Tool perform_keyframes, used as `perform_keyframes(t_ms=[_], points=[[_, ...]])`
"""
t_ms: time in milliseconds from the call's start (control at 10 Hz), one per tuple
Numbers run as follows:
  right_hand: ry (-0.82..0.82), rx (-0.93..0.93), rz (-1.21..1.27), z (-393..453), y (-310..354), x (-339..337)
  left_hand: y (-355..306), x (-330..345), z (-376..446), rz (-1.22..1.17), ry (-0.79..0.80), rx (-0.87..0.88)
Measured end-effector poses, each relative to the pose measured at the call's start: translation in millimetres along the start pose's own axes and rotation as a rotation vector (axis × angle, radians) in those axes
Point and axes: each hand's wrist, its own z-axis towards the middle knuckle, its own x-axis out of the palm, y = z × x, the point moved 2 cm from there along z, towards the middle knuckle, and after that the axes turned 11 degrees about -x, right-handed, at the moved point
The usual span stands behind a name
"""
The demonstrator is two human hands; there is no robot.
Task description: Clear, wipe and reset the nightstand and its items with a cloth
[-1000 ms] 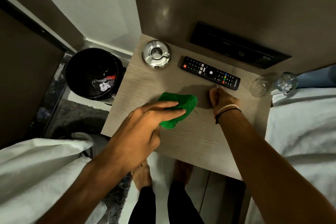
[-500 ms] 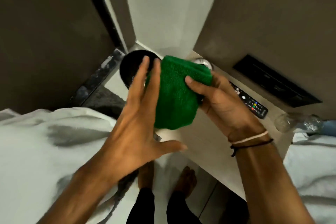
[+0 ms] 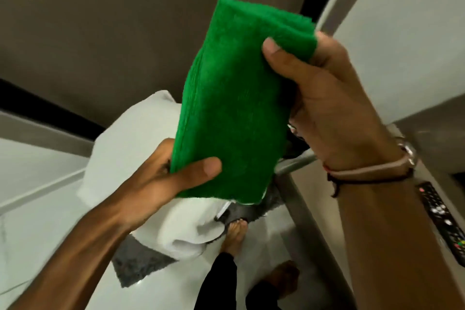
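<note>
Spanning both hands, folded green cloth (image 3: 234, 108): left hand (image 3: 161, 178) below, right hand (image 3: 324, 106) above

A bedroom, likely a hotel room: white folded bedding (image 3: 141, 158), a black TV remote (image 3: 442, 221) on a wood-grain nightstand (image 3: 314, 221), grey shaggy rug (image 3: 136, 264).

We held the cloth (image 3: 234, 98) up between our hands, the left hand (image 3: 161, 176) at its lower edge and the right hand (image 3: 327, 98) at its upper right corner. Behind and below the cloth lay the bedding (image 3: 130, 138), on our left. The remote (image 3: 442, 219) lay on the surface (image 3: 309, 199) at the far right, beyond our right wrist. Our feet (image 3: 236, 231) stood on the floor (image 3: 50, 229) below, beside a mat (image 3: 136, 264).
</note>
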Motion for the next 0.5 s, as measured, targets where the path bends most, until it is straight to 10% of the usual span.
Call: perform_keyframes(t_ms=[300, 500], points=[[0.232, 0.158, -0.930, 5.0, -146.7, 40.2, 69.2, -70.0, -29.1, 0.015, -0.448, -0.552], [0.206, 0.017, -1.260, -3.4, -148.8, 34.3, 52.4, -56.3, -16.8, 1.142, -0.776, -0.241]])
